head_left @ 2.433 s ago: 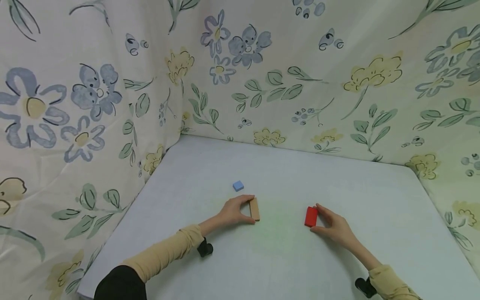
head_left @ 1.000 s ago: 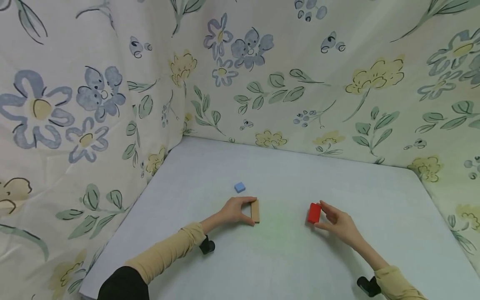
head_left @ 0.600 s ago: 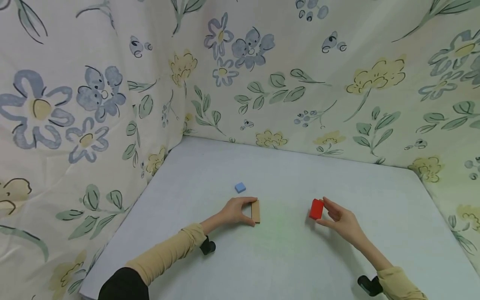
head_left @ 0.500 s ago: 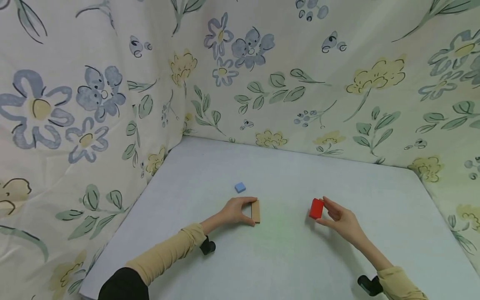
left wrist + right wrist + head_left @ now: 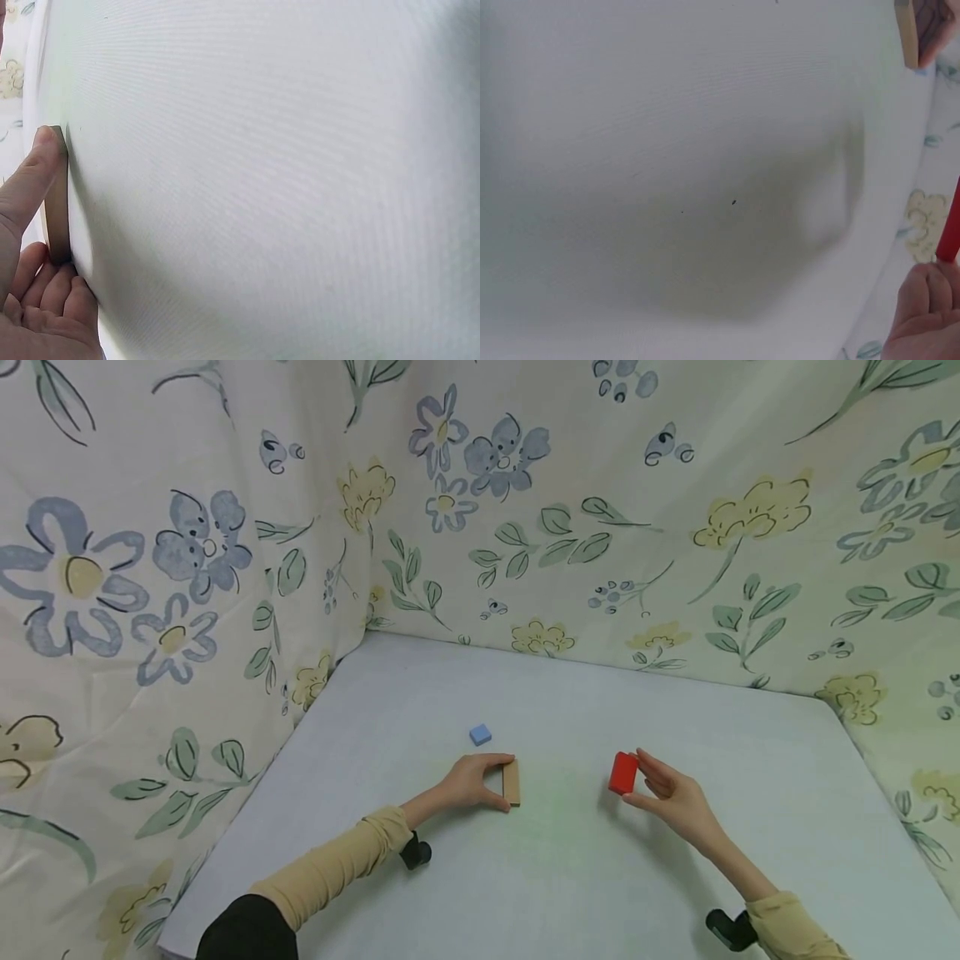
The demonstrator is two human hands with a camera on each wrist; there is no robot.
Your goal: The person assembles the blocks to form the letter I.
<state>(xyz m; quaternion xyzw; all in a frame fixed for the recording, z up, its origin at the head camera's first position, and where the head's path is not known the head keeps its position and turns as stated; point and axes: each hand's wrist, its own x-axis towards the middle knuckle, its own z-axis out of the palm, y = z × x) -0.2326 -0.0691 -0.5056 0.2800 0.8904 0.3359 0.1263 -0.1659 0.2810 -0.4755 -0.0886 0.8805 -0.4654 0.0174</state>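
Observation:
My left hand (image 5: 467, 782) pinches a flat tan wooden block (image 5: 511, 783) by its two ends, thumb at the near end and fingers at the far end. In the left wrist view that wooden block (image 5: 57, 202) lies against the white surface. To the right, my right hand (image 5: 672, 797) holds a red block (image 5: 623, 773) between thumb and fingers. The red block is raised off the table, its shadow falling below it. Only part of the red block (image 5: 951, 232) shows at the edge of the right wrist view. A small blue block (image 5: 480, 735) lies just beyond my left hand.
The white tabletop (image 5: 570, 885) spreads under both hands. Floral cloth (image 5: 585, 560) hangs along its back and left side. Each wrist wears a small black camera, such as the left wrist camera (image 5: 416, 852).
My right hand has lifted the red block off the table, carried it slightly right and away, then a little back left. The left hand and its wooden block have stayed in place.

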